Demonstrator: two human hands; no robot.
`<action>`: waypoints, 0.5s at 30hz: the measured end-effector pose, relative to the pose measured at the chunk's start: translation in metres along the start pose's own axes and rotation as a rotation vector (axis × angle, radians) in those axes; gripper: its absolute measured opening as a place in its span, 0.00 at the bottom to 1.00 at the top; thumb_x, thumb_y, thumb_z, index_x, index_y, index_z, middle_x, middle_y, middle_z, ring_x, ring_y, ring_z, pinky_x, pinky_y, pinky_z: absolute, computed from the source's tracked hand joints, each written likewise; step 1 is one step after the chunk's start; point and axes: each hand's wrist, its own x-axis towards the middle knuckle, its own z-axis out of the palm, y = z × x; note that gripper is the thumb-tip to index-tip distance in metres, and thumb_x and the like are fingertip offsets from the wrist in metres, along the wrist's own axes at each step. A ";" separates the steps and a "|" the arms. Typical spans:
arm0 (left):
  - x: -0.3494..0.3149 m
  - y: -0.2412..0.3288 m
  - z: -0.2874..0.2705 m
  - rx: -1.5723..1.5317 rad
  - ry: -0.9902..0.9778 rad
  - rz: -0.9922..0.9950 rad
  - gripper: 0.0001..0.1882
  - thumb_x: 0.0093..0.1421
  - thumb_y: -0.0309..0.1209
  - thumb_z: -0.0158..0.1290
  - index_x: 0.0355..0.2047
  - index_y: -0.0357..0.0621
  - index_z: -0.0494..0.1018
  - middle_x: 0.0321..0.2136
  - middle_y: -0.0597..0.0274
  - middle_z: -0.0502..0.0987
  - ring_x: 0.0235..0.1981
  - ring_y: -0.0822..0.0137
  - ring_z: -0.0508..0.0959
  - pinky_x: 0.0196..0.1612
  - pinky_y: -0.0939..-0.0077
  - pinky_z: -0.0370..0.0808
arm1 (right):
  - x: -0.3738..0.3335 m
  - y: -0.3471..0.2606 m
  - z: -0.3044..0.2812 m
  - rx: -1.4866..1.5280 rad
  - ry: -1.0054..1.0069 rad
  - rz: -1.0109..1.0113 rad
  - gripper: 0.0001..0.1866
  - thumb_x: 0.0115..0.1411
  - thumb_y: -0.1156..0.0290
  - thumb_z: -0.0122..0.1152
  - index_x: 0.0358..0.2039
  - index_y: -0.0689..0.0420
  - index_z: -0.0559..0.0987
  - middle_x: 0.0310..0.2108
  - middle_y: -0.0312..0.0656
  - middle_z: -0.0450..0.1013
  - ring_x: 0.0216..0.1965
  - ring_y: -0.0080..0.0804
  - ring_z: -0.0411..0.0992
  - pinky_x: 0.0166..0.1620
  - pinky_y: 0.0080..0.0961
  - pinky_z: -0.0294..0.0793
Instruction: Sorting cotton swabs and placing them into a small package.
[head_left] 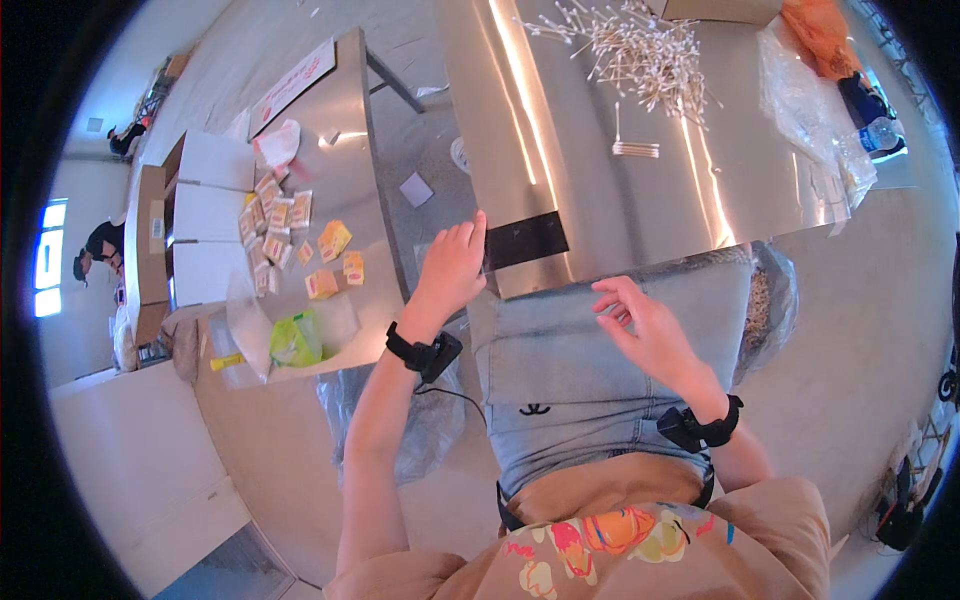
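Observation:
My left hand (455, 266) is at the left edge of the steel table (630, 205), by its near corner. Its fingers are bent inward beside the left end of a flat black rectangle (526, 241) on the tabletop. Whether they grip that piece or the table edge is hidden. My right hand (645, 325) hovers above my lap, just short of the table's near edge, fingers loosely curved and apart, holding nothing. Farther back lies a loose heap of cotton swabs (650, 55). A small row of swabs (636, 149) lies nearer, with a single swab (617, 122) standing out beside it.
A second steel table (345, 160) at left carries small packets (272, 225), yellow boxes (335, 240), a green bag (297, 340) and an open white carton (213, 215). Clear plastic (800, 90) and a bottle (880, 135) sit at far right. A bag (768, 300) hangs below the near edge.

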 end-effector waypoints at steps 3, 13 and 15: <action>0.014 0.018 0.001 0.050 0.007 -0.045 0.47 0.42 0.24 0.62 0.65 0.31 0.58 0.40 0.51 0.73 0.42 0.53 0.75 0.47 0.61 0.72 | 0.008 0.003 -0.011 -0.007 0.017 -0.006 0.20 0.61 0.75 0.59 0.53 0.54 0.69 0.38 0.42 0.78 0.36 0.36 0.79 0.40 0.31 0.77; 0.015 0.033 -0.029 -0.191 -0.076 -0.220 0.55 0.39 0.25 0.69 0.69 0.46 0.55 0.45 0.48 0.73 0.50 0.49 0.74 0.55 0.61 0.71 | 0.059 0.032 -0.099 -0.015 0.137 0.073 0.19 0.62 0.73 0.60 0.53 0.57 0.71 0.40 0.41 0.78 0.36 0.31 0.79 0.40 0.30 0.77; 0.014 0.032 -0.024 -0.198 -0.020 -0.145 0.56 0.40 0.29 0.71 0.70 0.48 0.54 0.49 0.50 0.73 0.52 0.50 0.73 0.57 0.59 0.71 | 0.083 0.054 -0.129 -0.038 0.212 0.085 0.18 0.62 0.72 0.60 0.53 0.59 0.72 0.43 0.42 0.78 0.41 0.29 0.78 0.41 0.30 0.77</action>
